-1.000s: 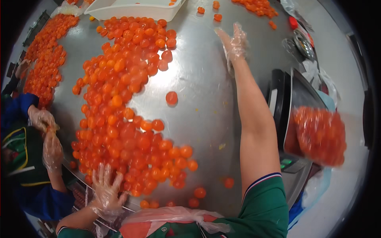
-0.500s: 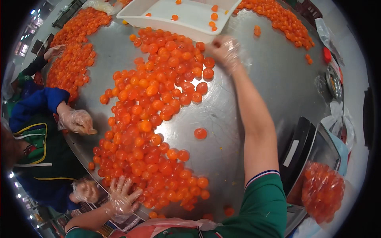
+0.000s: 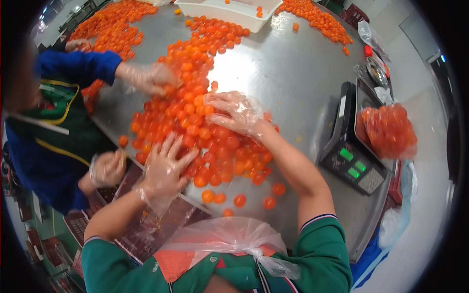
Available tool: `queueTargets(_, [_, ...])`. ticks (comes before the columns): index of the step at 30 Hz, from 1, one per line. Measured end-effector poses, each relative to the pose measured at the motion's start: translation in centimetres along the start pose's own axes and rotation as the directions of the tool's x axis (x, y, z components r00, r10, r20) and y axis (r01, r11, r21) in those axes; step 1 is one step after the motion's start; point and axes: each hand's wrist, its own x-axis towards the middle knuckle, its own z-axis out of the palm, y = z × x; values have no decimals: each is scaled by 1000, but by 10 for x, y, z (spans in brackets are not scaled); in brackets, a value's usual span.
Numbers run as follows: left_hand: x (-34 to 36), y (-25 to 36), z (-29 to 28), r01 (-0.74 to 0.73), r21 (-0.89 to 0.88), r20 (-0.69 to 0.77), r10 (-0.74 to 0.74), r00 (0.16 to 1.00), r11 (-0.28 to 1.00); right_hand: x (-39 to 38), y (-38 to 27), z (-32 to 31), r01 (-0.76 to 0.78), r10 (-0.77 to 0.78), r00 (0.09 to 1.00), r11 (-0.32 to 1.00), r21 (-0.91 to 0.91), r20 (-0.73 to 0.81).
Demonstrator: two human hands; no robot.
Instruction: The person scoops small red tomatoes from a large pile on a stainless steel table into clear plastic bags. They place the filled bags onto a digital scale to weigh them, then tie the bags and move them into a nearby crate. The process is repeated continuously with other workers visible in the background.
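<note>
A long heap of shiny orange-red balls, like egg yolks, covers the middle of the steel table. My left hand, in a clear plastic glove, lies against the near left part of the heap with fingers spread. My right hand, gloved the same way, is on the upper right side of the heap, fingers apart and slightly bent over the balls. A few loose balls lie below the heap near the front edge.
A co-worker's hand reaches onto the heap from the left; their other hand is at the table edge. A scale with a bag of balls stands right. A white tub and farther heaps are at the back.
My right hand has swept back from beside the tub toward me, and the near heap has bunched and shifted. My left hand moved slightly up. The co-worker's upper hand reached onto the heap.
</note>
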Motion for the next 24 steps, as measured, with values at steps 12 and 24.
queueTargets(12, [-19, -3, 15, -46, 37, -107, 50, 993, 998, -169, -151, -11, -106, 175, 977, 894, -436, 122])
queueTargets(24, [-43, 28, 19, 222, -49, -281, -227, 932, 974, -308, -82, -118, -492, 557, 829, 773, -400, 58])
